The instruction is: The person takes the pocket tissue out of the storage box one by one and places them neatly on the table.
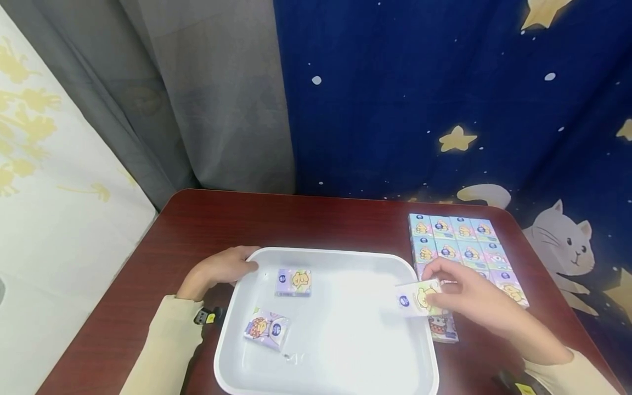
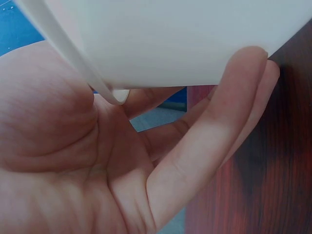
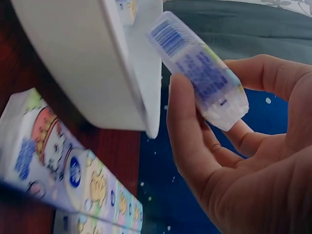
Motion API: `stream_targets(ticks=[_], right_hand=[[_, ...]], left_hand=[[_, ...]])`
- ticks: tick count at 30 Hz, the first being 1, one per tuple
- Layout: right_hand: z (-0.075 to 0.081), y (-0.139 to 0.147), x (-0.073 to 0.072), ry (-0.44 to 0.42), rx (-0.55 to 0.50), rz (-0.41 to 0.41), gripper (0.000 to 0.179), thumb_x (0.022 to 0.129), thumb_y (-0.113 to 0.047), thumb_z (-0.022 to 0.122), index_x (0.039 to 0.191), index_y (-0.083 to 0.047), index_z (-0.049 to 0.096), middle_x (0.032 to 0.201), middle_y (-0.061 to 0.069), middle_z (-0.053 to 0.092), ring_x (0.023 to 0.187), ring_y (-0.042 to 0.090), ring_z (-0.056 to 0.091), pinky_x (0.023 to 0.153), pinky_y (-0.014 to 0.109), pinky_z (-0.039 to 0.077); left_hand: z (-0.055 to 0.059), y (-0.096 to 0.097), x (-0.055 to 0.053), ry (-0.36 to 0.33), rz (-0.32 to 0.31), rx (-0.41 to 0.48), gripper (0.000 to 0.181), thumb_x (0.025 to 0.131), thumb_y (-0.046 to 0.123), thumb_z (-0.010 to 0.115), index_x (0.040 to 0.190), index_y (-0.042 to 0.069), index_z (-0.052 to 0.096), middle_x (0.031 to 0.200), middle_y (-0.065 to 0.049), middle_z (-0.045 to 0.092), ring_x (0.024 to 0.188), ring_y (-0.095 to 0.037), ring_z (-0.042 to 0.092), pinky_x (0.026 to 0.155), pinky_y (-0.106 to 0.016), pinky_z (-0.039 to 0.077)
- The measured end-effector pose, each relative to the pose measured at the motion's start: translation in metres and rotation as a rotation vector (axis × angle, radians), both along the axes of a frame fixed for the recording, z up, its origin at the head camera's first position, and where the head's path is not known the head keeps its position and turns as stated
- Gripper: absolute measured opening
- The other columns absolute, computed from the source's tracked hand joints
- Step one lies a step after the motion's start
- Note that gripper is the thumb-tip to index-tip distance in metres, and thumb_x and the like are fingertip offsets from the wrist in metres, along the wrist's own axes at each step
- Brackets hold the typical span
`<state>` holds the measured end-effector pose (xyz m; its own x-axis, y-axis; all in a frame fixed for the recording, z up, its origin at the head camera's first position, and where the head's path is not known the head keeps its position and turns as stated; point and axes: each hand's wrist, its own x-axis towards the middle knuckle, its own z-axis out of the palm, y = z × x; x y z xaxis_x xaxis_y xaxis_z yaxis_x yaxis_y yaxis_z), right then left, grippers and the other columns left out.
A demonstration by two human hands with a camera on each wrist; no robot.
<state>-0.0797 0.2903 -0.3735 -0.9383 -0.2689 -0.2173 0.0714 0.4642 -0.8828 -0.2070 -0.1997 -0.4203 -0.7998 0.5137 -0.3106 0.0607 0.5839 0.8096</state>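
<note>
My right hand (image 1: 466, 296) pinches a small pack of pocket tissues (image 1: 413, 297) over the right rim of a white tray (image 1: 340, 253). In the right wrist view, that pack (image 3: 200, 73) shows a barcode and blue print on its side, between thumb and fingers. The left hand (image 1: 222, 270) grips the tray at its far left corner. Its fingers (image 2: 209, 131) curl round the tray's outer wall (image 2: 161, 53) in the left wrist view. Inside the tray, on the left, lie a lilac tissue pack (image 1: 293, 282) and a tilted one (image 1: 267, 328) nearer the front.
Several more tissue packs (image 1: 448, 249) lie in tight rows to the right of the tray, partly hidden by the right hand. The dark red table (image 1: 296, 219) ends at the back against a grey curtain (image 1: 227, 99) and a blue starry curtain (image 1: 395, 109).
</note>
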Motion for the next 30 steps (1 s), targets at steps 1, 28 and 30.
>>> stream_targets(ticks=[1,28,30], right_hand=[[-0.002,0.003,0.001,-0.003,-0.018,0.002,0.032,0.099,-0.009,0.076,0.125,-0.003,0.059,0.129,0.021,0.069,0.1,0.03,0.074,0.079,0.035,0.064],[-0.063,0.1,0.052,-0.128,-0.111,-0.184,0.014,0.107,-0.002,0.064,0.098,0.0,0.054,0.104,-0.002,0.074,0.091,0.013,0.072,0.078,0.03,0.063],[-0.065,0.105,0.056,-0.182,-0.124,-0.19,0.015,0.108,-0.003,0.063,0.098,0.001,0.053,0.107,0.001,0.072,0.093,0.015,0.072,0.081,0.032,0.064]], left_hand=[[0.0,0.0,0.0,0.001,-0.001,0.0,0.04,0.107,0.007,0.061,0.147,0.001,0.061,0.111,-0.013,0.076,0.086,-0.028,0.077,0.072,-0.045,0.068],[0.002,0.0,0.001,-0.001,-0.007,0.009,0.04,0.108,0.008,0.061,0.147,0.001,0.06,0.112,-0.013,0.076,0.086,-0.027,0.077,0.072,-0.045,0.068],[0.002,0.0,0.001,0.002,-0.006,0.007,0.039,0.108,0.008,0.061,0.146,0.001,0.061,0.112,-0.013,0.076,0.086,-0.027,0.077,0.072,-0.045,0.068]])
